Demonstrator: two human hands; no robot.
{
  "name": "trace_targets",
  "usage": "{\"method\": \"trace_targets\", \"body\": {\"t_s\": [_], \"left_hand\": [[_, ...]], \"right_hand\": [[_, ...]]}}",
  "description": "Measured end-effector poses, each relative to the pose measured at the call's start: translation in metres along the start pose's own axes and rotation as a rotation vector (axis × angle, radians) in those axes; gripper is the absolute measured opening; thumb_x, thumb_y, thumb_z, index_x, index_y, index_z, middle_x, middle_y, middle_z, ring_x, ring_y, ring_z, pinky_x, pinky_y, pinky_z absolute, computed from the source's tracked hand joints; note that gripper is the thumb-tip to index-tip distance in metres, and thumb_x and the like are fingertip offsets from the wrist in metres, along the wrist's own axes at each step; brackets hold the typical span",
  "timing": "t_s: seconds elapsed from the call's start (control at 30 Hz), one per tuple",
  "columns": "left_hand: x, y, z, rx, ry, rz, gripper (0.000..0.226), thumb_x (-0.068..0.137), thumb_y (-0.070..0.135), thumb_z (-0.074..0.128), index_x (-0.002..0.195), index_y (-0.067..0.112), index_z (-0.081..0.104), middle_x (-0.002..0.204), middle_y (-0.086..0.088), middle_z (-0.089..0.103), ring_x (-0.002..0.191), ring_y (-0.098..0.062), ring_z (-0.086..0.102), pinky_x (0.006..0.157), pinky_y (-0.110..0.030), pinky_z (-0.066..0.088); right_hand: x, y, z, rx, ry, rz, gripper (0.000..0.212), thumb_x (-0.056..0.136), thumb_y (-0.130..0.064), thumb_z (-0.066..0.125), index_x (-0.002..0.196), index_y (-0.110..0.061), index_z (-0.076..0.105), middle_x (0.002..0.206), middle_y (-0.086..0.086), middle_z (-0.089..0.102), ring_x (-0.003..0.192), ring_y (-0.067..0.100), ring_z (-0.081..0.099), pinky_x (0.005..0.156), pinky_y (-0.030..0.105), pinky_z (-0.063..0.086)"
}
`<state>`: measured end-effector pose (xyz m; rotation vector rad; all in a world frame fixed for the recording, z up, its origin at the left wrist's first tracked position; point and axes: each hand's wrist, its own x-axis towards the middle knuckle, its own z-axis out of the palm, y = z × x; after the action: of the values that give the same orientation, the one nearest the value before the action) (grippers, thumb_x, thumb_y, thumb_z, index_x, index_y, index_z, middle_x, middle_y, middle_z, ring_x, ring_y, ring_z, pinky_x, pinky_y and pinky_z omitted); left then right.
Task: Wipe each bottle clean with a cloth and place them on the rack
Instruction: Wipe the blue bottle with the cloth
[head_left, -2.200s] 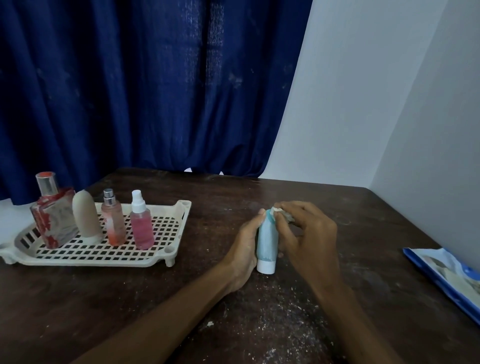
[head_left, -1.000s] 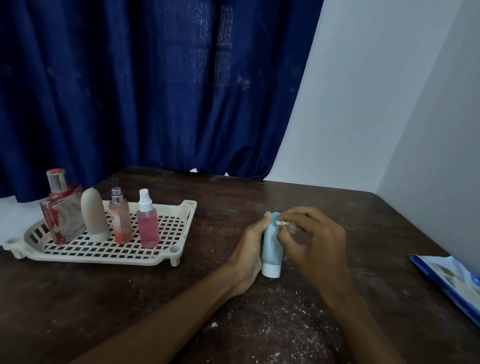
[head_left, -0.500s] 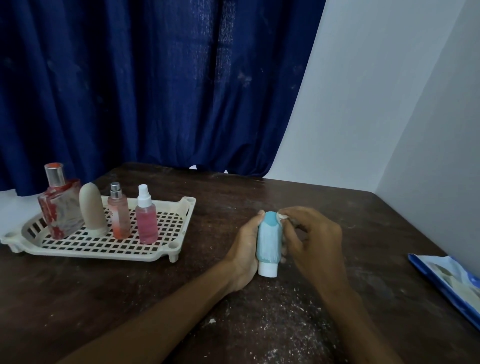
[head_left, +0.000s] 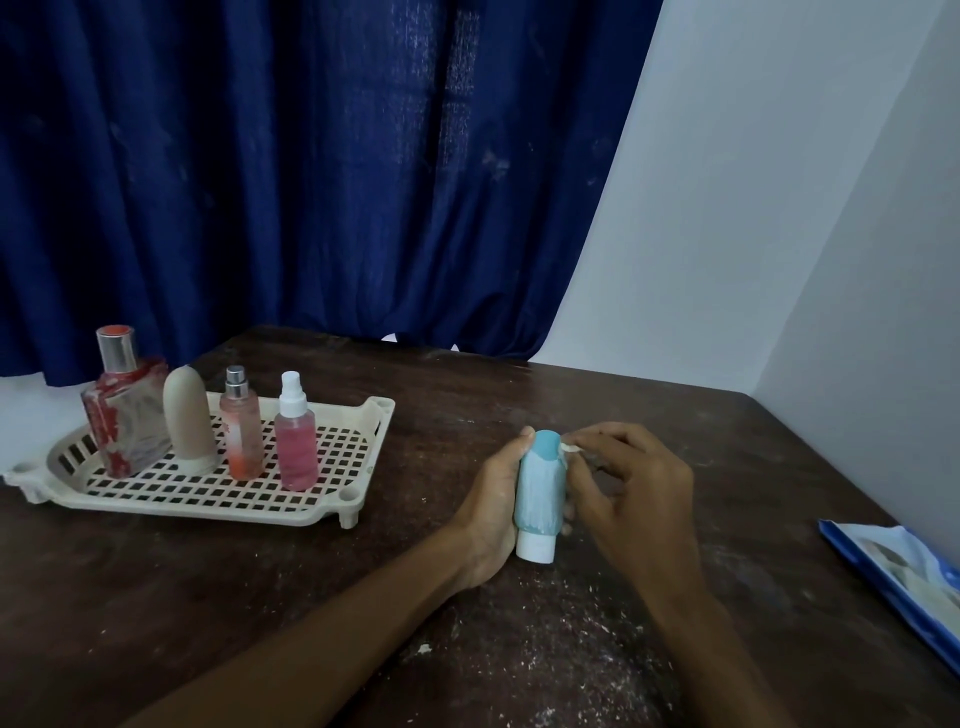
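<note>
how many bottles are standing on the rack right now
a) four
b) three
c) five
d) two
a: four bottles stand on the rack: a square red one, a beige one, an orange spray and a pink spray. The blue bottle is off it, between the hands.

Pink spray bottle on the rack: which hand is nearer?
Left. The left hand, gripping the blue tube, is closer to the pink spray bottle; the right hand sits beyond the tube.

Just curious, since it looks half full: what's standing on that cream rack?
On the cream rack stand four bottles: a red-patterned glass bottle, a beige capsule-shaped one, a peach spray bottle and a pink spray bottle. Nothing visible hides behind them.
</note>
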<state>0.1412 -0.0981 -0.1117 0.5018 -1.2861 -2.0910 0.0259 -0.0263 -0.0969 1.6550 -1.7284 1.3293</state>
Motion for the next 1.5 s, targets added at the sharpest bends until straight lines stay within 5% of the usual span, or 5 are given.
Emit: {"method": "trace_targets", "body": {"t_s": [0.4, 0.63, 0.83, 1.1, 1.5], "left_hand": [[0.0018, -0.0006, -0.0013, -0.022, 0.031, -0.026, 0.049, 0.102, 0.049, 0.036, 0.111, 0.012, 0.067, 0.093, -0.009, 0.068, 0.077, -0.019, 0.063, 0.069, -0.034, 0.051], [0.003, 0.002, -0.0011, -0.042, 0.02, -0.02, 0.057, 0.104, 0.049, 0.028, 0.121, 0.01, 0.066, 0.084, -0.005, 0.068, 0.066, -0.016, 0.061, 0.058, -0.029, 0.048], [0.0038, 0.0016, -0.0031, -0.022, 0.051, -0.025, 0.052, 0.103, 0.052, 0.032, 0.103, 0.012, 0.064, 0.079, -0.005, 0.067, 0.065, -0.016, 0.061, 0.059, -0.03, 0.05], [0.0051, 0.0013, -0.0038, -0.047, 0.091, -0.033, 0.054, 0.102, 0.054, 0.032, 0.11, 0.012, 0.065, 0.097, -0.011, 0.068, 0.077, -0.019, 0.063, 0.066, -0.033, 0.051], [0.0061, 0.0001, -0.0024, -0.015, 0.061, -0.057, 0.053, 0.102, 0.054, 0.034, 0.107, 0.012, 0.065, 0.094, -0.01, 0.067, 0.073, -0.018, 0.063, 0.064, -0.032, 0.05]], "right_hand": [[-0.0006, -0.0033, 0.0039, 0.018, -0.007, -0.01, 0.019, 0.079, -0.001, 0.076, 0.097, -0.01, 0.077, 0.095, -0.004, 0.067, 0.083, -0.007, 0.059, 0.077, 0.001, 0.044], [-0.001, 0.0003, -0.0009, -0.009, -0.035, 0.021, 0.021, 0.075, 0.002, 0.079, 0.093, -0.009, 0.079, 0.089, 0.001, 0.07, 0.074, -0.007, 0.057, 0.071, -0.005, 0.039], [-0.0001, 0.0003, 0.002, 0.019, -0.028, 0.014, 0.021, 0.078, 0.001, 0.077, 0.095, -0.011, 0.079, 0.091, -0.001, 0.07, 0.078, -0.006, 0.06, 0.072, -0.001, 0.043], [-0.0028, -0.0046, 0.0037, 0.038, -0.04, 0.008, 0.018, 0.076, -0.005, 0.078, 0.093, -0.013, 0.078, 0.092, -0.004, 0.071, 0.078, -0.002, 0.063, 0.075, 0.004, 0.047], [-0.0012, -0.0041, 0.0044, 0.045, -0.016, -0.003, 0.02, 0.077, -0.003, 0.079, 0.094, -0.014, 0.078, 0.093, -0.008, 0.068, 0.081, -0.004, 0.062, 0.077, 0.003, 0.045]]}}
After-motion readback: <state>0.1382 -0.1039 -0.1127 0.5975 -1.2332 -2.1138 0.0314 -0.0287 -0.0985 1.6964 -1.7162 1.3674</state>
